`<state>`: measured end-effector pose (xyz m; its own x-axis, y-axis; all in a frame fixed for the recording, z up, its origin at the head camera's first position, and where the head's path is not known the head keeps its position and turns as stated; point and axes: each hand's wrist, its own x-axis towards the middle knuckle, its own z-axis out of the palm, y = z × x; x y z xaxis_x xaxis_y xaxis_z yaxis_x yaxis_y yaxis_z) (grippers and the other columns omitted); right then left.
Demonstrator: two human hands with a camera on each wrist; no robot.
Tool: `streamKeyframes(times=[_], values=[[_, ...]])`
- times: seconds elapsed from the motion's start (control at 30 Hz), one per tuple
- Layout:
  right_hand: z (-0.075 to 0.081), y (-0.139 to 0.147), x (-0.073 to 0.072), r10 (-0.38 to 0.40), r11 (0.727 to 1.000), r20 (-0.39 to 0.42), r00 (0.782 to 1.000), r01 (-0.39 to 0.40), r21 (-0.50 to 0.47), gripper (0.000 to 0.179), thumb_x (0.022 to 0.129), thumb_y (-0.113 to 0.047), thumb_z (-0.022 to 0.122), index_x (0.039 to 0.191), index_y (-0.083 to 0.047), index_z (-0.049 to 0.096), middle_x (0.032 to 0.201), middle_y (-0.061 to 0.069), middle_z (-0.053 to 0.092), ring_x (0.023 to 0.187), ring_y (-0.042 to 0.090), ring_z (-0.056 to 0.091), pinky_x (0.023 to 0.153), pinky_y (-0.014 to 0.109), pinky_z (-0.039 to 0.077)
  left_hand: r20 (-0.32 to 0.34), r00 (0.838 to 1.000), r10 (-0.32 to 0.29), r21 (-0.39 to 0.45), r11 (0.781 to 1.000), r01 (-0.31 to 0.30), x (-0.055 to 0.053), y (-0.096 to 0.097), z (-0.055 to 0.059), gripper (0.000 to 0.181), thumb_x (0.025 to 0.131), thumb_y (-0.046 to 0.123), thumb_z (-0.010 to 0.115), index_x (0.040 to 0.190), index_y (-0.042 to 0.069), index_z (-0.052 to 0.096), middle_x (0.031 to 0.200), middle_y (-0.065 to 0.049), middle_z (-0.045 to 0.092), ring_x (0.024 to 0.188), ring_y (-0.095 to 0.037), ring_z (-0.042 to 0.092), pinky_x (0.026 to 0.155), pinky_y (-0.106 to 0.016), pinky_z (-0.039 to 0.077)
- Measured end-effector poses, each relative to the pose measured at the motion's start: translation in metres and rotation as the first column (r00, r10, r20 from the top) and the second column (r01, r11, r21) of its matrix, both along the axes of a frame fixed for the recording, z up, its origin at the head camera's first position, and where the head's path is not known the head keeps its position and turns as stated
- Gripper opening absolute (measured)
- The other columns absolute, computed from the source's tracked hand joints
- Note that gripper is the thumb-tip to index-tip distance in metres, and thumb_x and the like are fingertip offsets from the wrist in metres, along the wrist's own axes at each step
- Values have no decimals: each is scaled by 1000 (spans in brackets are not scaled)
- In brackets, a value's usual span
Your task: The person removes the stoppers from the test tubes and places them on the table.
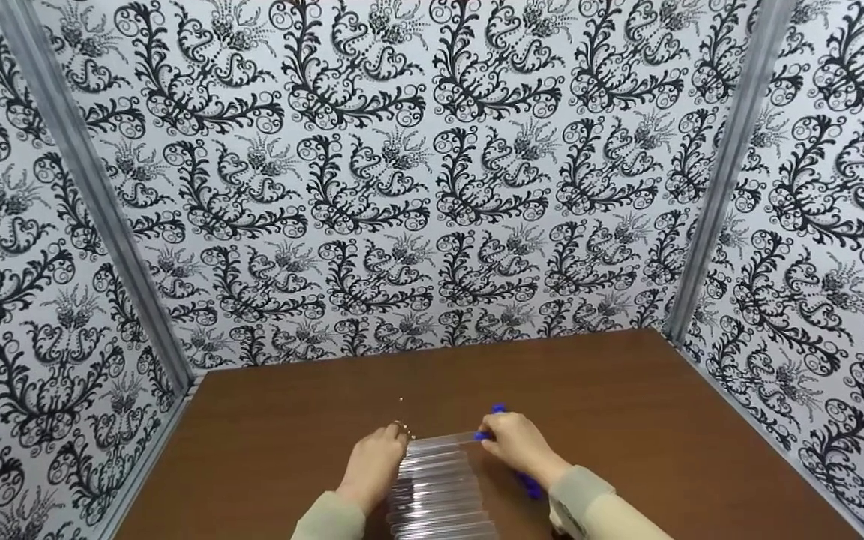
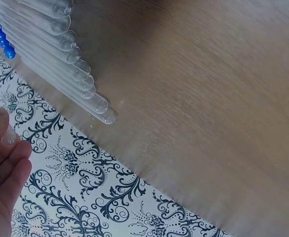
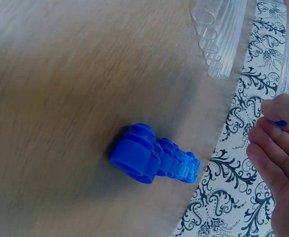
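A clear test tube (image 1: 443, 439) is held up between both hands. My left hand (image 1: 373, 465) pinches its rounded end, which shows between thumb and fingers in the left wrist view. My right hand (image 1: 520, 444) pinches a blue cap (image 1: 481, 435) at the tube's other end; in the right wrist view the fingers hide most of this cap. Below the hands, several clear test tubes (image 1: 438, 491) lie side by side on the table, rounded ends to the left and open mouths to the right. A row of blue caps (image 3: 137, 153) stands right of them, partly behind my right forearm in the head view.
The brown wooden table (image 1: 612, 397) carries all of this. Patterned black-and-white walls (image 1: 402, 187) enclose it at the back and both sides, with grey metal posts (image 1: 709, 210) at the corners.
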<state>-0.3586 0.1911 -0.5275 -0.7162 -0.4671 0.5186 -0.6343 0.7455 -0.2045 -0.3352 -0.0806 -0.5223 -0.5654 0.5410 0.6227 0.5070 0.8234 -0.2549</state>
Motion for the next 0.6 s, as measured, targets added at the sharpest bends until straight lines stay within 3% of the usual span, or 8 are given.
streamKeyframes(times=[0.3, 0.6], values=[[-5, -1, 0, -35, 999, -68, 997, 34, -19, 15, 76, -10, 79, 81, -10, 65, 77, -1, 67, 68, 14, 64, 62, 27, 52, 29, 1000, 9, -1, 1000, -9, 0, 0, -1, 17, 68, -2, 70, 81, 7, 66, 83, -5, 59, 69, -19, 61, 56, -30, 52], [-6, -1, 0, -36, 999, -104, 994, 33, -36, 19, 74, -8, 81, 81, -11, 63, 76, -2, 64, 69, 13, 62, 63, 27, 52, 71, 997, -9, -2, 1000, 9, 0, -1, 3, 22, 63, -5, 71, 79, 8, 65, 81, -5, 57, 70, -20, 61, 58, -32, 52]])
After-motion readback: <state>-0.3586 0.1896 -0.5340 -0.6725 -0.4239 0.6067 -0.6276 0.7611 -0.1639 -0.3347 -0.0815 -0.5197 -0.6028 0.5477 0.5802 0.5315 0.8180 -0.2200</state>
